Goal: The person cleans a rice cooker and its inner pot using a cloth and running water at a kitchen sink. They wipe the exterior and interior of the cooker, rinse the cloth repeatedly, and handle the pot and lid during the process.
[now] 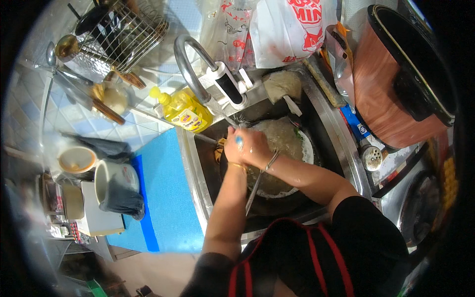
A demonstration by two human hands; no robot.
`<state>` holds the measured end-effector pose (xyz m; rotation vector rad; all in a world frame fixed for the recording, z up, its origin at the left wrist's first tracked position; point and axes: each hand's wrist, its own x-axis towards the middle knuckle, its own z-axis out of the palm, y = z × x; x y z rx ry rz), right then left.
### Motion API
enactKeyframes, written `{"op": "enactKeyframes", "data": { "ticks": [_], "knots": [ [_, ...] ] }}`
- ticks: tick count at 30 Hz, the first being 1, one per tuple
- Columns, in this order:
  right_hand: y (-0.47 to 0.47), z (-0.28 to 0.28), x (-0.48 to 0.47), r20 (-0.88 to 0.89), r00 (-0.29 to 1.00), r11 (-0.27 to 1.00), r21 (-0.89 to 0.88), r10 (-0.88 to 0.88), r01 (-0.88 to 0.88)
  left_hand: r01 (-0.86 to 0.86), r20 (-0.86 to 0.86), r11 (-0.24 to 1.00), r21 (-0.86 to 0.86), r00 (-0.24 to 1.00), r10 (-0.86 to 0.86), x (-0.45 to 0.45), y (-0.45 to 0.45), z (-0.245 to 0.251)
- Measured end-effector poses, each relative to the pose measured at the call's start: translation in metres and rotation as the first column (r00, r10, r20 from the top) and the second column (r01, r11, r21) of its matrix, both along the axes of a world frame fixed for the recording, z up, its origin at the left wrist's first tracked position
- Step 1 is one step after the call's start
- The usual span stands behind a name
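My left hand [232, 149] and my right hand [258, 145] are pressed together under the spout of the curved metal faucet [187, 67], over the sink. Both are wet, and water runs onto them. A small blue patch shows between them; I cannot tell what it is, or whether the hands hold something. Below them a large round pan [285, 148] stands in the dark sink basin [330, 148], filled with cloudy water and edged with white foam. A thin metal handle [254, 195] slants up beside my right wrist, partly hidden.
A yellow soap pump bottle [189, 117] stands left of the faucet. A rag [284, 86] hangs at the sink's back edge. On the left lies a blue mat [169, 193] with a bag-lined white bucket [117, 183]. A rice cooker [393, 85] stands at right.
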<state>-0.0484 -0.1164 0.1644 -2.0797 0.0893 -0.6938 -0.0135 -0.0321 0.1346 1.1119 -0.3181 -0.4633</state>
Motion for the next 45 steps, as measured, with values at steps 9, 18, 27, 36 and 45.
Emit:
{"op": "enactKeyframes", "data": {
  "ticks": [9,18,27,36,45],
  "knots": [
    [-0.028,-0.01,0.008,-0.1,0.968,0.738,0.667,0.228,-0.105,-0.324,-0.054,0.928,0.184,0.939,0.339,0.002,0.01,0.036],
    [-0.01,0.045,-0.02,-0.092,0.992,0.975,0.195,-0.091,0.107,-0.517,0.5,0.677,0.524,0.83,0.248,-0.001,-0.006,0.034],
    [-0.052,0.009,0.017,-0.201,0.979,0.96,0.265,-0.033,0.086,-0.384,-0.349,0.923,0.02,0.862,0.367,-0.005,-0.004,0.055],
    [-0.011,0.013,0.004,0.307,0.762,0.772,-0.518,0.57,-0.369,-0.113,-0.357,0.936,-0.333,0.934,-0.014,0.001,0.014,0.0],
    [-0.012,0.001,0.019,-0.16,0.975,0.982,0.085,-0.154,0.169,-0.268,-0.494,0.957,-0.111,0.85,0.181,-0.003,-0.008,-0.02]
  ]
}}
